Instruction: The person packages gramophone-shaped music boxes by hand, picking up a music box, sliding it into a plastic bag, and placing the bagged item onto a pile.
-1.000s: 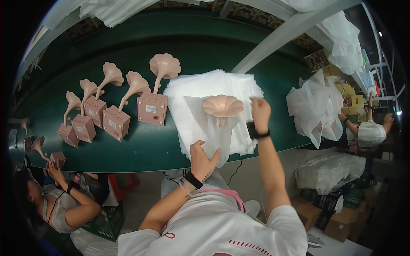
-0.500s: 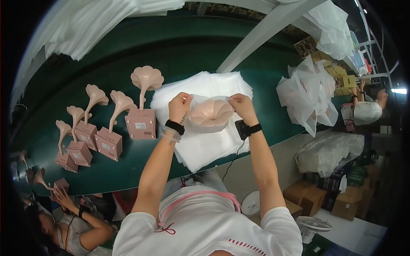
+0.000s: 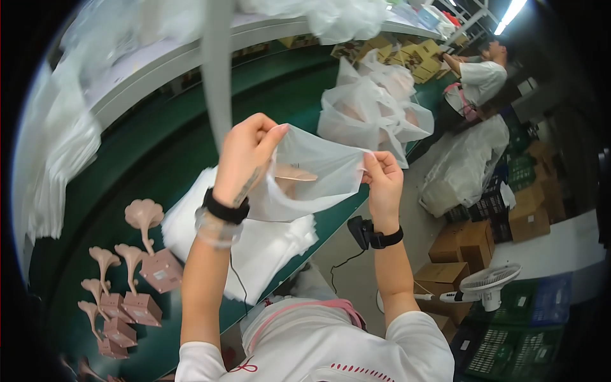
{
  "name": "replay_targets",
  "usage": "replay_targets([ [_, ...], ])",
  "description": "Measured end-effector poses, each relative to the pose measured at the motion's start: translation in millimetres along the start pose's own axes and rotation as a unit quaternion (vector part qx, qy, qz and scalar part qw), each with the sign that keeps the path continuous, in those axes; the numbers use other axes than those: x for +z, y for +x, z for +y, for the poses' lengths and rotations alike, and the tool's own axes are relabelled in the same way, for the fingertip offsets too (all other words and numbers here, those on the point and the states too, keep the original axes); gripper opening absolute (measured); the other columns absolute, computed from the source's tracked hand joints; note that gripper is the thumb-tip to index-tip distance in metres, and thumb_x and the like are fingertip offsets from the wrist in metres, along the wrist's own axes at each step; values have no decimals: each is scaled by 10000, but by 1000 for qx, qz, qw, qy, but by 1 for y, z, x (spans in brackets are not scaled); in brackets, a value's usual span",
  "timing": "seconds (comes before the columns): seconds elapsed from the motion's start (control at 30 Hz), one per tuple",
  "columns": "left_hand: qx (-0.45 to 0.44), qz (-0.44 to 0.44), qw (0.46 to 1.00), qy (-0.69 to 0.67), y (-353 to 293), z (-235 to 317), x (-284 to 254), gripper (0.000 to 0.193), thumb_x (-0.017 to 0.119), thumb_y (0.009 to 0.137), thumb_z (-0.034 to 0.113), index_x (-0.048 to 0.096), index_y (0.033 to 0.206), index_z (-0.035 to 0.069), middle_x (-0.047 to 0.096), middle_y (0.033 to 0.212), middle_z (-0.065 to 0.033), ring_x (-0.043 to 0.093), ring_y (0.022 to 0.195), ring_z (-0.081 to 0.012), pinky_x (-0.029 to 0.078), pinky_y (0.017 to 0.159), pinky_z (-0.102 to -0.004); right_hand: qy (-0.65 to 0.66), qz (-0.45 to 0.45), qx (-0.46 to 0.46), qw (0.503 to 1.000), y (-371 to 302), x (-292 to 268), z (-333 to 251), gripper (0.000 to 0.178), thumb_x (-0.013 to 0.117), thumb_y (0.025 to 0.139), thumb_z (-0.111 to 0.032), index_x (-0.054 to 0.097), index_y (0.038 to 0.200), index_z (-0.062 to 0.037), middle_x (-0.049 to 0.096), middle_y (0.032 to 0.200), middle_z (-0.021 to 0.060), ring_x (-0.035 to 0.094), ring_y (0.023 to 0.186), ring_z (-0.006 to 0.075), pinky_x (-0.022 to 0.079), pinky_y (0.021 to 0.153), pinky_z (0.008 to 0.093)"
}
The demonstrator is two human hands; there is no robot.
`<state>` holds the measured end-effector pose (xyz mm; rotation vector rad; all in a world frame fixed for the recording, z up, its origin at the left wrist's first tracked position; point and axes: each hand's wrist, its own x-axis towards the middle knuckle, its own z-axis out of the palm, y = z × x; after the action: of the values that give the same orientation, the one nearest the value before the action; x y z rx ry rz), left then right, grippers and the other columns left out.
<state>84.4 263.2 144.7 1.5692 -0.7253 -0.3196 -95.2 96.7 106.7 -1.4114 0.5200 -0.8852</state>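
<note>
My left hand [image 3: 247,153] pinches one side of the rim of a translucent white plastic bag [image 3: 328,149]. The opposite side of the rim is between the thumb and fingers of my right hand [image 3: 386,181], so the mouth is stretched wide. Inside the bag, a pale pink flared horn [image 3: 294,174] shows in part; whatever is below it is hidden. A stack of flat white bags [image 3: 277,245] lies beneath on the green table. Left of the stack stand several pink gramophone-shaped pieces [image 3: 161,270], each a box with a flower-like horn.
Filled translucent bags [image 3: 372,108] stand farther along the green table [image 3: 165,140], with yellow boxes [image 3: 417,60] behind. A white post [image 3: 217,76] rises at the far side. Another person [image 3: 480,79] is at the far right; cardboard boxes [image 3: 528,219] and a white fan [image 3: 490,283] are at the right.
The view has turned right. Both hands have raised the bag with the horn off the stack and moved it rightward, toward the filled bags. Its mouth now stands stretched between them.
</note>
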Motion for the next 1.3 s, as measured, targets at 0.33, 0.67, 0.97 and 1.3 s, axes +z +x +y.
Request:
replay_targets([
  [0.33, 26, 35, 999, 20, 63, -135, 246, 125, 577, 894, 140, 590, 870, 18, 573, 722, -30, 504, 650, -78, 403, 583, -220, -40, -46, 57, 997, 58, -195, 130, 152, 580, 886, -88, 516, 996, -5, 627, 855, 45, 589, 743, 102, 478, 683, 236],
  [0.67, -194, 333, 885, -261, 61, -321, 315, 430, 436, 945, 367, 453, 1245, 60, 603, 1030, -84, 573, 928, -213, 427, 833, -313, -459, 149, -88, 871, 273, -372, 242, 881, 771, 648, -116, 255, 1357, -39, 308, 1367, 214, 339, 1255, 346, 358, 992, 413],
  [0.97, -198, 295, 914, -195, 70, -340, 347, 402, 506, 902, 358, 518, 1165, 54, 616, 977, -75, 588, 875, -208, 447, 787, -310, -258, 157, -157, 940, 387, -394, 307, 866, 768, 667, -180, 265, 1356, -30, 417, 1311, 219, 458, 1175, 347, 382, 974, 414],
  [1.3, -214, 152, 965, 8, 70, -286, 401, 398, 557, 861, 350, 548, 1104, 34, 623, 938, -78, 597, 854, -203, 457, 766, -312, -395, 15, -38, 918, 401, -492, 412, 355, 507, 907, -187, 502, 1207, 2, 510, 1206, 175, 449, 1143, 310, 345, 992, 397],
])
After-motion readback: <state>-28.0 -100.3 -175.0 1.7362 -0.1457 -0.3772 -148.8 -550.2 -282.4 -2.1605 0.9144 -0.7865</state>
